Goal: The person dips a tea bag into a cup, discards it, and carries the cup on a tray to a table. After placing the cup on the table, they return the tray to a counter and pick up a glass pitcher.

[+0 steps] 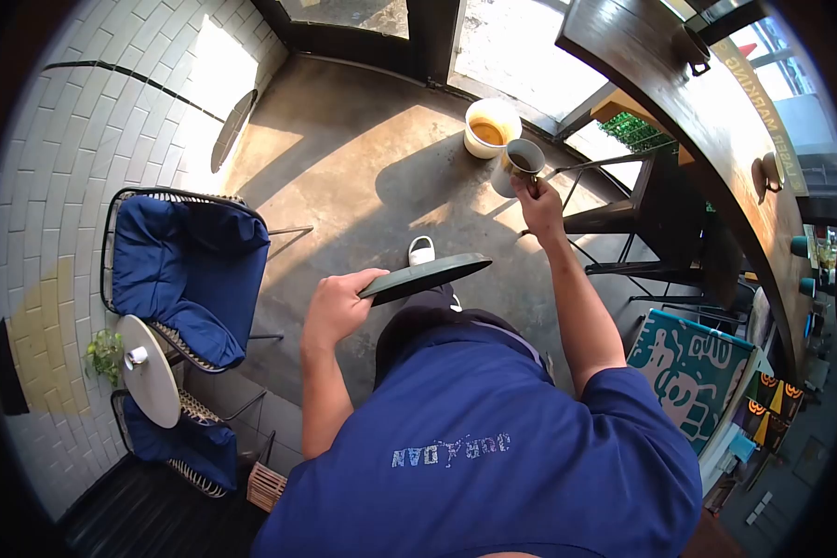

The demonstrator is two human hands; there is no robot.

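Note:
My left hand (338,302) is closed on the edge of a dark, round serving tray (428,276). The tray is seen nearly edge-on in front of my waist. Held out ahead, my right hand (539,206) grips a grey mug (510,175) by its handle side, its dark inside showing. A white bucket (475,146) with a brownish-yellow inside stands on the floor past the mug. The mug overlaps the bucket's right rim in this view.
Blue-cushioned chairs (216,279) and a small round table (149,372) line the left wall. On the right are a long wooden counter (660,88) with cups (770,171) along it, a dark chair (656,200) and a teal patterned panel (688,372). Glass doors (498,56) are ahead.

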